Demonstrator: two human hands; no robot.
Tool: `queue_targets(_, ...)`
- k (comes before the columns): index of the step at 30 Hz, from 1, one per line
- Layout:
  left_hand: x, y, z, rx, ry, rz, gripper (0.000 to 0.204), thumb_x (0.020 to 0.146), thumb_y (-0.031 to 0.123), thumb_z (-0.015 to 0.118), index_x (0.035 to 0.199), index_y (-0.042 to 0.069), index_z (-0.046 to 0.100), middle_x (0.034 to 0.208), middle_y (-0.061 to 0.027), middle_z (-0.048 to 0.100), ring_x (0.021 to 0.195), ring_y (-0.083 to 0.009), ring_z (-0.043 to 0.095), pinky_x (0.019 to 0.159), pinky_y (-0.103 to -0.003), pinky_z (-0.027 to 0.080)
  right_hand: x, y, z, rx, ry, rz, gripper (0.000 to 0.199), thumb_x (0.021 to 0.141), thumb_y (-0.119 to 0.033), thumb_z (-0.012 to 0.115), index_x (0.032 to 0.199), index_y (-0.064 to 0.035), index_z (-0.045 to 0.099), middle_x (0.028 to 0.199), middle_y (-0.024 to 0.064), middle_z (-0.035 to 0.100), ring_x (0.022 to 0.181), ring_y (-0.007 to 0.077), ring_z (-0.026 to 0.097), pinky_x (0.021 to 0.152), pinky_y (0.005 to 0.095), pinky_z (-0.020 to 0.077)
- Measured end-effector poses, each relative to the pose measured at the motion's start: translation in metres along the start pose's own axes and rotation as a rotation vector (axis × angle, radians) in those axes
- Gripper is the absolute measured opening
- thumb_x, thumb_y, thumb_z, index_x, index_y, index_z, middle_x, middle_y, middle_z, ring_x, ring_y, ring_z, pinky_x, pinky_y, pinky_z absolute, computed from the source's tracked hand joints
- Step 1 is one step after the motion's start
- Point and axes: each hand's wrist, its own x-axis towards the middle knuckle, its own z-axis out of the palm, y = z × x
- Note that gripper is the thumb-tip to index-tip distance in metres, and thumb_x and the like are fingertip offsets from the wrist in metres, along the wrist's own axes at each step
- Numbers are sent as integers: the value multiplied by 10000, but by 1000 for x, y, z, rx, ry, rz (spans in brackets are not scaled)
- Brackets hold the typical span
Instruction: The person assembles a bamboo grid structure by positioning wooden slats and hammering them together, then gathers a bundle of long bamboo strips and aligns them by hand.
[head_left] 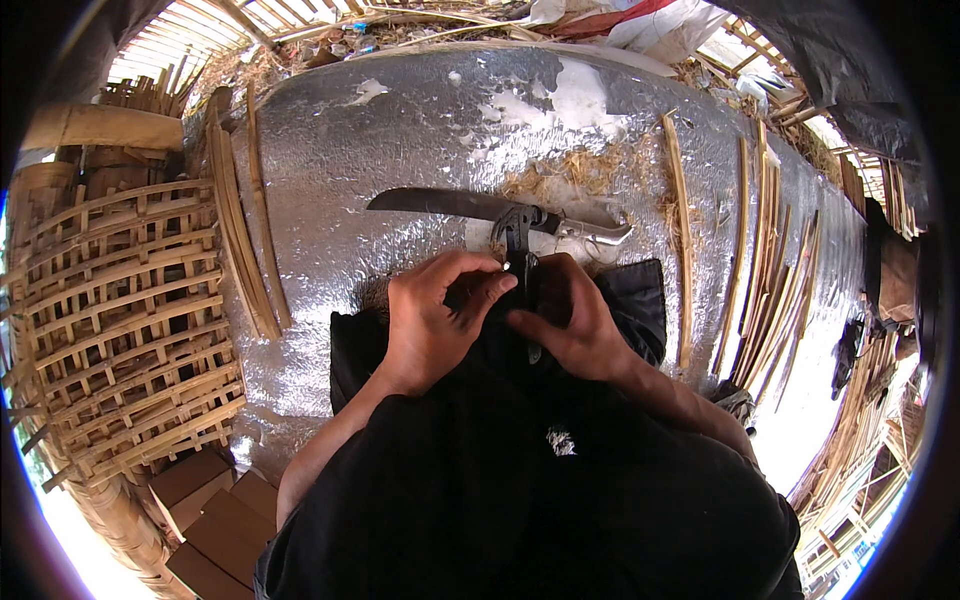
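Observation:
My left hand (437, 310) is closed in a pinch in front of my lap, with a tiny pale bit at its fingertips, too small to name. Close beside it, my right hand (580, 320) curls its fingers round the long body of a dark tool (516, 232), which has a curved, claw-like head pointing away from me. My fingers hide part of this tool, so its exact kind is unclear. Just beyond the hands lies a machete (435, 202), its broad dark blade pointing left. A shiny metal piece (603, 232) lies to the right of it.
A silvery foil-like sheet (320, 150) covers the surface before me. Bamboo strips lie on it at left (240, 230) and right (770, 270). Straw scraps (575, 172) are scattered beyond the machete. A woven bamboo panel (130, 315) and cardboard boxes (215, 530) are at left.

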Motion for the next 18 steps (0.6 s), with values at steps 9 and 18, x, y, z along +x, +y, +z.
queue_targets(9, 0, -1, 2, 125, 67, 178, 186, 795, 12, 836, 968, 25, 766, 893, -128, 752, 798, -262, 749, 678, -330, 585, 0, -8, -1, -162, 4, -30, 490, 872, -137, 821, 1205, -2, 487, 1054, 165, 678, 941, 240, 717, 788, 358, 573)
queue_targets(18, 1, 3, 6, 186, 74, 216, 190, 781, 55, 853, 944, 47, 756, 903, -106, 734, 764, -273, 732, 648, -351, 585, -3, -11, -5, -148, 14, -29, 503, 847, -164, 844, 1192, -16, 508, 978, 158, 696, 882, 241, 724, 740, 358, 564)
